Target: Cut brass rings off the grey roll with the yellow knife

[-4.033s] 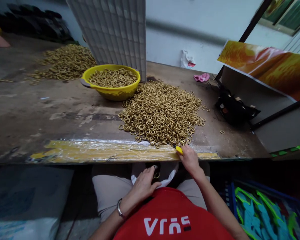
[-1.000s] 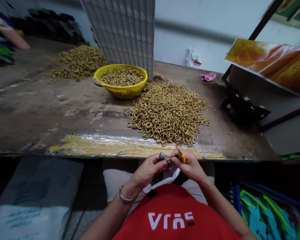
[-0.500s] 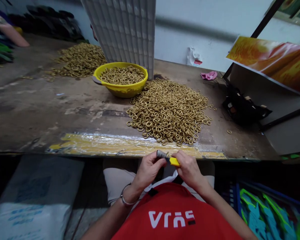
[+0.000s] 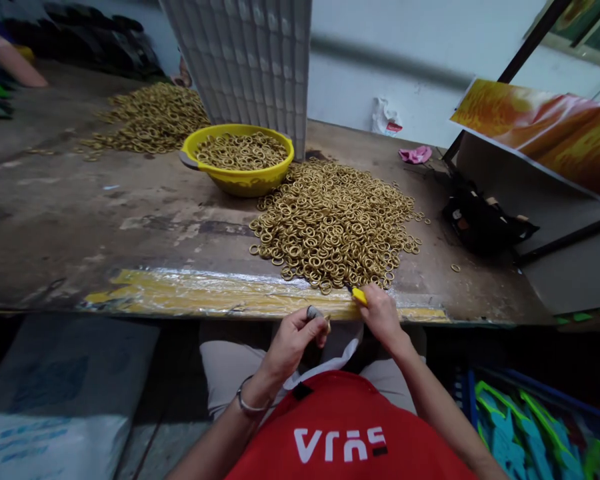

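Just off the table's front edge, my left hand (image 4: 296, 339) pinches a small brass ring (image 4: 328, 325) between thumb and a wrapped fingertip. To its right, my right hand (image 4: 381, 313) is closed around a yellow-handled tool (image 4: 359, 296), whose dark tip reaches the front of a large heap of brass rings (image 4: 337, 220) on the table. A yellow basin (image 4: 245, 181) full of similar rings stands behind and left of the heap.
A grey ridged panel (image 4: 245, 60) rises behind the basin. Farther left lies another ring pile (image 4: 155, 117). A black bag (image 4: 485, 223) and pink cloth (image 4: 415, 155) are at right. A blue crate (image 4: 473, 400) holds cyan and green pieces below. Someone's forearm (image 4: 15, 60) shows far left.
My hands have moved apart. My right hand has carried the yellow-handled tool up to the heap's front edge, while my left hand has stayed low with the ring.
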Tool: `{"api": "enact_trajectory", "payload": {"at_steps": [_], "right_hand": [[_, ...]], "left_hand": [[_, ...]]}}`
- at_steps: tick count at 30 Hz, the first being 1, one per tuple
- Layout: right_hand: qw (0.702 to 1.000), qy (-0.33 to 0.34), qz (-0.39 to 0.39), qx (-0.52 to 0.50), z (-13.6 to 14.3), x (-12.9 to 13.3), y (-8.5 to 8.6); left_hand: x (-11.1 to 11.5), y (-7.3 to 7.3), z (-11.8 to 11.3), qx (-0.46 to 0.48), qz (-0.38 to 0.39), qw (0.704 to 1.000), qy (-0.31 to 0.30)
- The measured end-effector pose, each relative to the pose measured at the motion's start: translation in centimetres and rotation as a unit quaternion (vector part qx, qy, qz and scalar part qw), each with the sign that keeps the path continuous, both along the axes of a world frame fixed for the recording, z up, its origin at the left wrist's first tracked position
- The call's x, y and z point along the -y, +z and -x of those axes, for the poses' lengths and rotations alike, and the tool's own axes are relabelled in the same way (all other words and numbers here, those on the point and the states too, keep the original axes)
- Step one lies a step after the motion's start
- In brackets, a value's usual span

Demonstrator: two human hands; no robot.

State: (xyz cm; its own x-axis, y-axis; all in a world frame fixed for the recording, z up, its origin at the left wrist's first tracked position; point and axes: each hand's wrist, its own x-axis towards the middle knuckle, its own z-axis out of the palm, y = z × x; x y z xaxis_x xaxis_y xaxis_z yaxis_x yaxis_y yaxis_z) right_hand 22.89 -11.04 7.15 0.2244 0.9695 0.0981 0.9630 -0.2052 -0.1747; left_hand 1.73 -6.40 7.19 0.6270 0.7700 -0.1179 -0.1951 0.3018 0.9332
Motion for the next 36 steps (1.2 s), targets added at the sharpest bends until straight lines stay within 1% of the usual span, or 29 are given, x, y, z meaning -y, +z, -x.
{"api": "enact_trajectory", "payload": {"at_steps": [2,3,5,6,8,9,10,11,12,13,15,16,17,18,19,20,21,22,23,24,25,26,28,29,30,31,32,34,36], "right_hand": [[0.999,-0.013,0.029,0.025,0.7,-0.7,-0.7],[0.998,-0.021,0.043,0.037,0.9,-1.1,-0.9],[0.997,-0.028,0.057,0.042,0.9,-1.6,-1.3],[0.998,-0.028,0.051,0.031,0.7,-1.8,-1.3],[0.999,-0.026,0.013,-0.031,0.3,-2.0,-1.2],[0.996,-0.027,-0.015,-0.089,0.3,-2.0,-1.0],[0.984,-0.03,-0.04,-0.168,0.3,-1.9,-0.8],[0.962,-0.037,-0.057,-0.266,0.5,-1.8,-0.5],[0.923,-0.046,-0.061,-0.376,0.9,-1.6,-0.2],[0.87,-0.056,-0.054,-0.487,1.4,-1.4,0.1],[0.743,-0.074,-0.026,-0.665,2.6,-0.9,0.7],[0.688,-0.08,-0.015,-0.721,3.3,-0.7,1.0],[0.647,-0.086,-0.009,-0.758,3.9,-0.6,1.2],[0.62,-0.09,-0.006,-0.78,4.4,-0.4,1.3],[0.604,-0.095,-0.004,-0.791,4.9,-0.4,1.4],[0.597,-0.098,-0.002,-0.796,5.3,-0.3,1.4],[0.597,-0.098,0.001,-0.797,5.5,-0.3,1.4],[0.603,-0.093,0.005,-0.792,5.6,-0.3,1.4],[0.617,-0.086,0.01,-0.782,5.7,-0.2,1.4],[0.641,-0.079,0.012,-0.764,5.7,-0.1,1.5],[0.677,-0.07,0.007,-0.732,5.6,0.0,1.6],[0.727,-0.056,-0.006,-0.684,5.4,0.2,1.7],[0.842,-0.011,-0.05,-0.537,5.1,0.7,2.0],[0.892,0.018,-0.069,-0.447,4.9,1.0,2.1],[0.928,0.049,-0.079,-0.36,4.7,1.3,2.2],[0.953,0.073,-0.077,-0.285,4.6,1.6,2.2],[0.968,0.089,-0.065,-0.225,4.5,1.8,2.2],[0.985,0.097,-0.03,-0.141,4.5,2.2,2.2],[0.992,0.088,-0.001,-0.089,4.7,2.4,2.2]], "left_hand": [[-0.3,-0.7,-0.3,0.041,0.086,0.995,0.018],[-0.4,-0.9,-0.3,0.06,0.121,0.991,0.015],[-0.7,-1.2,-0.1,0.092,0.175,0.98,-0.008],[-0.8,-1.3,0.0,0.102,0.198,0.975,-0.023],[-0.9,-1.7,0.1,0.097,0.229,0.968,-0.034],[-0.9,-1.8,0.0,0.08,0.231,0.969,-0.029],[-0.9,-2.0,-0.2,0.06,0.222,0.973,-0.018],[-0.8,-2.1,-0.4,0.038,0.2,0.979,-0.001],[-0.6,-2.1,-0.7,0.017,0.171,0.985,0.019],[-0.4,-2.1,-1.1,-0.003,0.14,0.989,0.038],[0.0,-1.9,-1.8,-0.031,0.081,0.994,0.07],[0.2,-1.7,-2.1,-0.041,0.053,0.994,0.084],[0.4,-1.6,-2.4,-0.048,0.027,0.994,0.096],[0.6,-1.4,-2.5,-0.054,0.002,0.993,0.107],[0.7,-1.3,-2.6,-0.059,-0.023,0.991,0.117],[0.8,-1.2,-2.6,-0.067,-0.044,0.989,0.128],[0.8,-1.2,-2.5,-0.076,-0.059,0.986,0.136],[0.8,-1.2,-2.4,-0.086,-0.066,0.984,0.139],[0.8,-1.2,-2.2,-0.094,-0.064,0.984,0.139],[0.7,-1.2,-2.0,-0.097,-0.054,0.985,0.134],[0.6,-1.3,-1.8,-0.094,-0.039,0.987,0.128],[0.5,-1.3,-1.7,-0.085,-0.021,0.989,0.12],[0.4,-1.3,-1.4,-0.059,0.013,0.993,0.105],[0.4,-1.3,-1.3,-0.044,0.026,0.994,0.099],[0.4,-1.2,-1.2,-0.031,0.036,0.994,0.095],[0.5,-1.1,-1.2,-0.022,0.043,0.995,0.092],[0.5,-1.1,-1.2,-0.014,0.048,0.995,0.09],[0.6,-1.0,-1.2,-0.006,0.051,0.995,0.089],[0.7,-1.0,-1.2,-0.006,0.046,0.995,0.088]]}}
